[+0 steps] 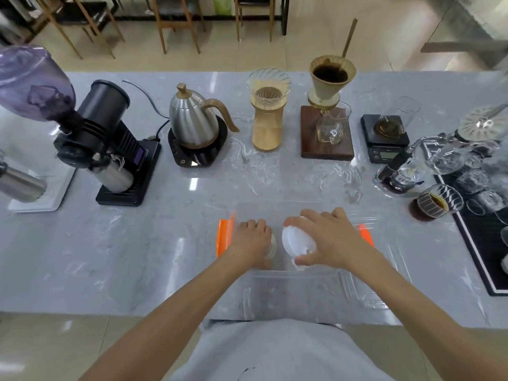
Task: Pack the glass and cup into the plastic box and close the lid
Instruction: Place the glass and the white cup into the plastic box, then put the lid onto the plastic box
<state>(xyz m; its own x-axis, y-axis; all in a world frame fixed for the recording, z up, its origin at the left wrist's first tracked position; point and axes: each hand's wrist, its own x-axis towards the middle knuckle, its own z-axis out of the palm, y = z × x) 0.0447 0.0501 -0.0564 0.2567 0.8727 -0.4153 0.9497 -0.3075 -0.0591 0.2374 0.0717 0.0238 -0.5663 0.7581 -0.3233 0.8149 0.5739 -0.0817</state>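
Single head-worn wide-angle view, looking forward and down from above the person's chest. Both forearms are entering from the bottom edge. The table (110, 257) is filling mid-frame, close; beyond the hands, floor and chair legs (178, 26) are showing along the top. Edges are bending.

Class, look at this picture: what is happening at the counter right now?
A person stands at a grey marble counter and lowers both hands into a clear plastic box with orange latches. The right hand grips a white cup, tilted on its side. The left hand covers a pale glass, mostly hidden. No lid is on the box. Coffee gear lines the far side, including a steel gooseneck kettle.
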